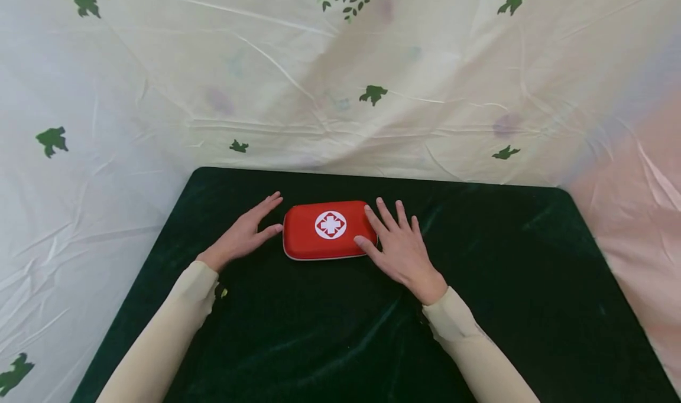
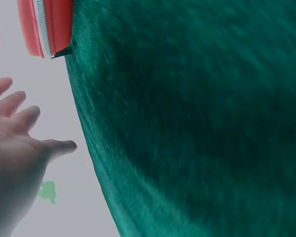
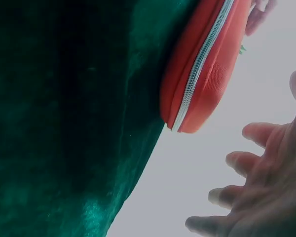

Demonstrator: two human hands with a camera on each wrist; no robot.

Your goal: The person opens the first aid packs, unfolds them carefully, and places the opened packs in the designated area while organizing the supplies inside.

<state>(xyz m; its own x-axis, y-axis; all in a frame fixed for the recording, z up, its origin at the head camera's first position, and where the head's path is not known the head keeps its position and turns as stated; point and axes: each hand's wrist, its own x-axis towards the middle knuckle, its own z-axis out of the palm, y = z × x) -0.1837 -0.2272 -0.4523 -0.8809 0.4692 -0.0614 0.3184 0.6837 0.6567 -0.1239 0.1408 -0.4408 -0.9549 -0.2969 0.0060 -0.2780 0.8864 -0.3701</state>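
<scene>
A red zippered first-aid case (image 1: pixel 303 237) with a white cross emblem lies flat on the dark green cloth, its zip closed. Beside its left end is my left hand (image 1: pixel 242 233), fingers straight and thumb tip close to the case's edge. My right hand (image 1: pixel 404 250) is spread over the right end, thumb and index finger overlapping the lid in the head view. In the right wrist view the fingers (image 3: pixel 259 132) stand apart from the case (image 3: pixel 212 74), with a gap showing. The left wrist view shows the left hand (image 2: pixel 17 133) spread below the case's corner (image 2: pixel 59 27).
The dark green velvet cloth (image 1: pixel 319 332) covers the table. Behind it and at both sides hang pale curtains (image 1: pixel 266 84) with green leaf prints, meeting the table's back edge. A small yellow-green spot (image 1: pixel 224 293) shows by the left cuff.
</scene>
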